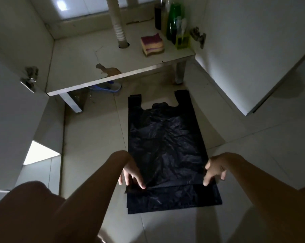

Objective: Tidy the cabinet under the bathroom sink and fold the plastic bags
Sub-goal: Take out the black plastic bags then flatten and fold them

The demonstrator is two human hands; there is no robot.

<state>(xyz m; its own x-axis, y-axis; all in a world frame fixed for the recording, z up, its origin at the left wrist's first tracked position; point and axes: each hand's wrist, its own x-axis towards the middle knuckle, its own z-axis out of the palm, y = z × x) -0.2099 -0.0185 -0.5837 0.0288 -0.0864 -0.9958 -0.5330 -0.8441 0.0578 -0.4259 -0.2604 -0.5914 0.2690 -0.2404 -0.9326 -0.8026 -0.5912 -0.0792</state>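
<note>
Floor tiles carry the bag, flat, stretching ahead of our hands toward the cabinet. Our left hand and right hand each pinch the near fold at opposite side edges.

Place: home bathroom, seen low down, facing the open under-sink cabinet.
Plumbing: white ribbed drain hose drops thru a hole in the cabinet base.
Stored: stack of sponges + cleaning bottles in back R corner.
Build: white doors swung open both sides, metal hinges, short metal legs.
Floor: big pale floor tiles w/ grout lines; slipper under the cabinet.
Back wall: glossy wall tiles.
</note>
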